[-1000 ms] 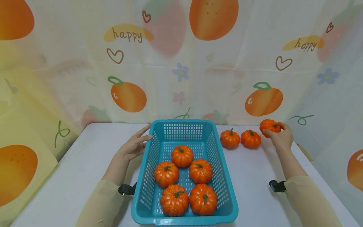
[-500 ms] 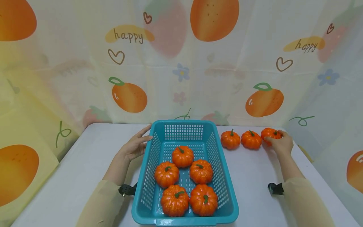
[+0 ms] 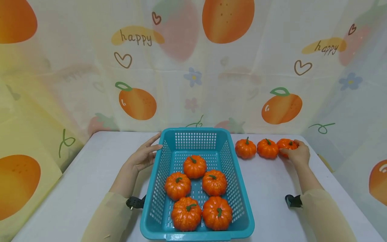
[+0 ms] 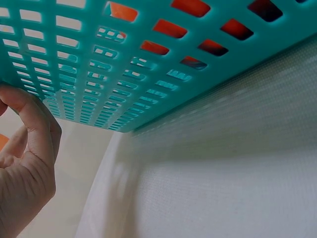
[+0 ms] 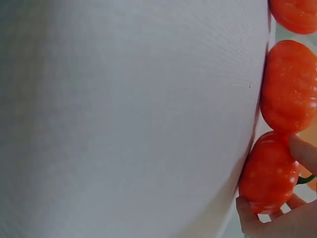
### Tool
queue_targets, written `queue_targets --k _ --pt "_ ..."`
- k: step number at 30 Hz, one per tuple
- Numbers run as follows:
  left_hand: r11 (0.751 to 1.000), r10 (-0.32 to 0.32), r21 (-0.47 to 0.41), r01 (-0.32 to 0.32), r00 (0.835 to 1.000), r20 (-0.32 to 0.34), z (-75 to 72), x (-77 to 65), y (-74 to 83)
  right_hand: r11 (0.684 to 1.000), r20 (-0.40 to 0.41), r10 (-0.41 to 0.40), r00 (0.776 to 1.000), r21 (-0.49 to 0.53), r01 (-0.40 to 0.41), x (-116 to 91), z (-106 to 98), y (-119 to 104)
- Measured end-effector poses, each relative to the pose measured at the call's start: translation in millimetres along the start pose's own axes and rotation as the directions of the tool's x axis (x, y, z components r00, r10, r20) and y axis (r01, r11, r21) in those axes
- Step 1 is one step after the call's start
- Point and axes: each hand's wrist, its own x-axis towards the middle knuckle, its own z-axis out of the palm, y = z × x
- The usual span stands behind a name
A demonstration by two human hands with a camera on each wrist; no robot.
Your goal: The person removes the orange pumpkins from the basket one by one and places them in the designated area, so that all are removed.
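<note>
Right hand [image 3: 299,153] at the worktop's far edge, near its far right corner. Thumb and fingers grasped the end pumpkin [image 3: 283,144], thumb on the side toward its neighbour, fingers on the opposite side. Green stem [image 5: 306,179] showed between them in the right wrist view.

The end pumpkin was last in a row of three along the far edge, right of the basket. It touched the middle pumpkin [image 3: 267,149]; the inner pumpkin [image 3: 245,149] sat just beside that one, near the basket's far right corner. All three orange, ribbed.

Left hand [image 3: 143,157] at the left long side of the blue basket [image 3: 198,234], toward its far left corner. Fingers loose, not clenched; thumb and fingertips touched the rim.

Basket stood lengthwise on the white worktop [image 3: 269,191], its far end near the worktop's far edge. Inside, five upright pumpkins [image 3: 194,166]: one centred toward the far end, two across the middle, two side by side at the near end.

Beige sleeves [image 3: 328,211] on both arms, a black wrist device [image 3: 136,202] at each cuff. Behind the far edge, a pale cloth [image 3: 225,101] printed with fruit, hearts and "happy".
</note>
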Motion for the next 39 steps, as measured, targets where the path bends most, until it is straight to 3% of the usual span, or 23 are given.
queue_targets --k 18,32,39 --pt "1.0 0.002 -0.014 -0.002 1.0 0.015 -0.9 0.4 -0.9 1.0 -0.033 -0.011 0.999 -0.006 0.01 0.5 0.3 -2.7" --pt "1.0 0.004 0.004 -0.004 1.0 0.011 -1.2 1.3 -0.9 0.975 -0.18 0.061 0.982 0.22 -0.02 0.4 -14.5 -19.4" --pt "1.0 0.005 -0.001 -0.005 1.0 0.014 -0.4 0.1 -0.7 0.959 -0.159 0.05 0.986 0.282 -0.003 -10.2 -13.9 -39.9"
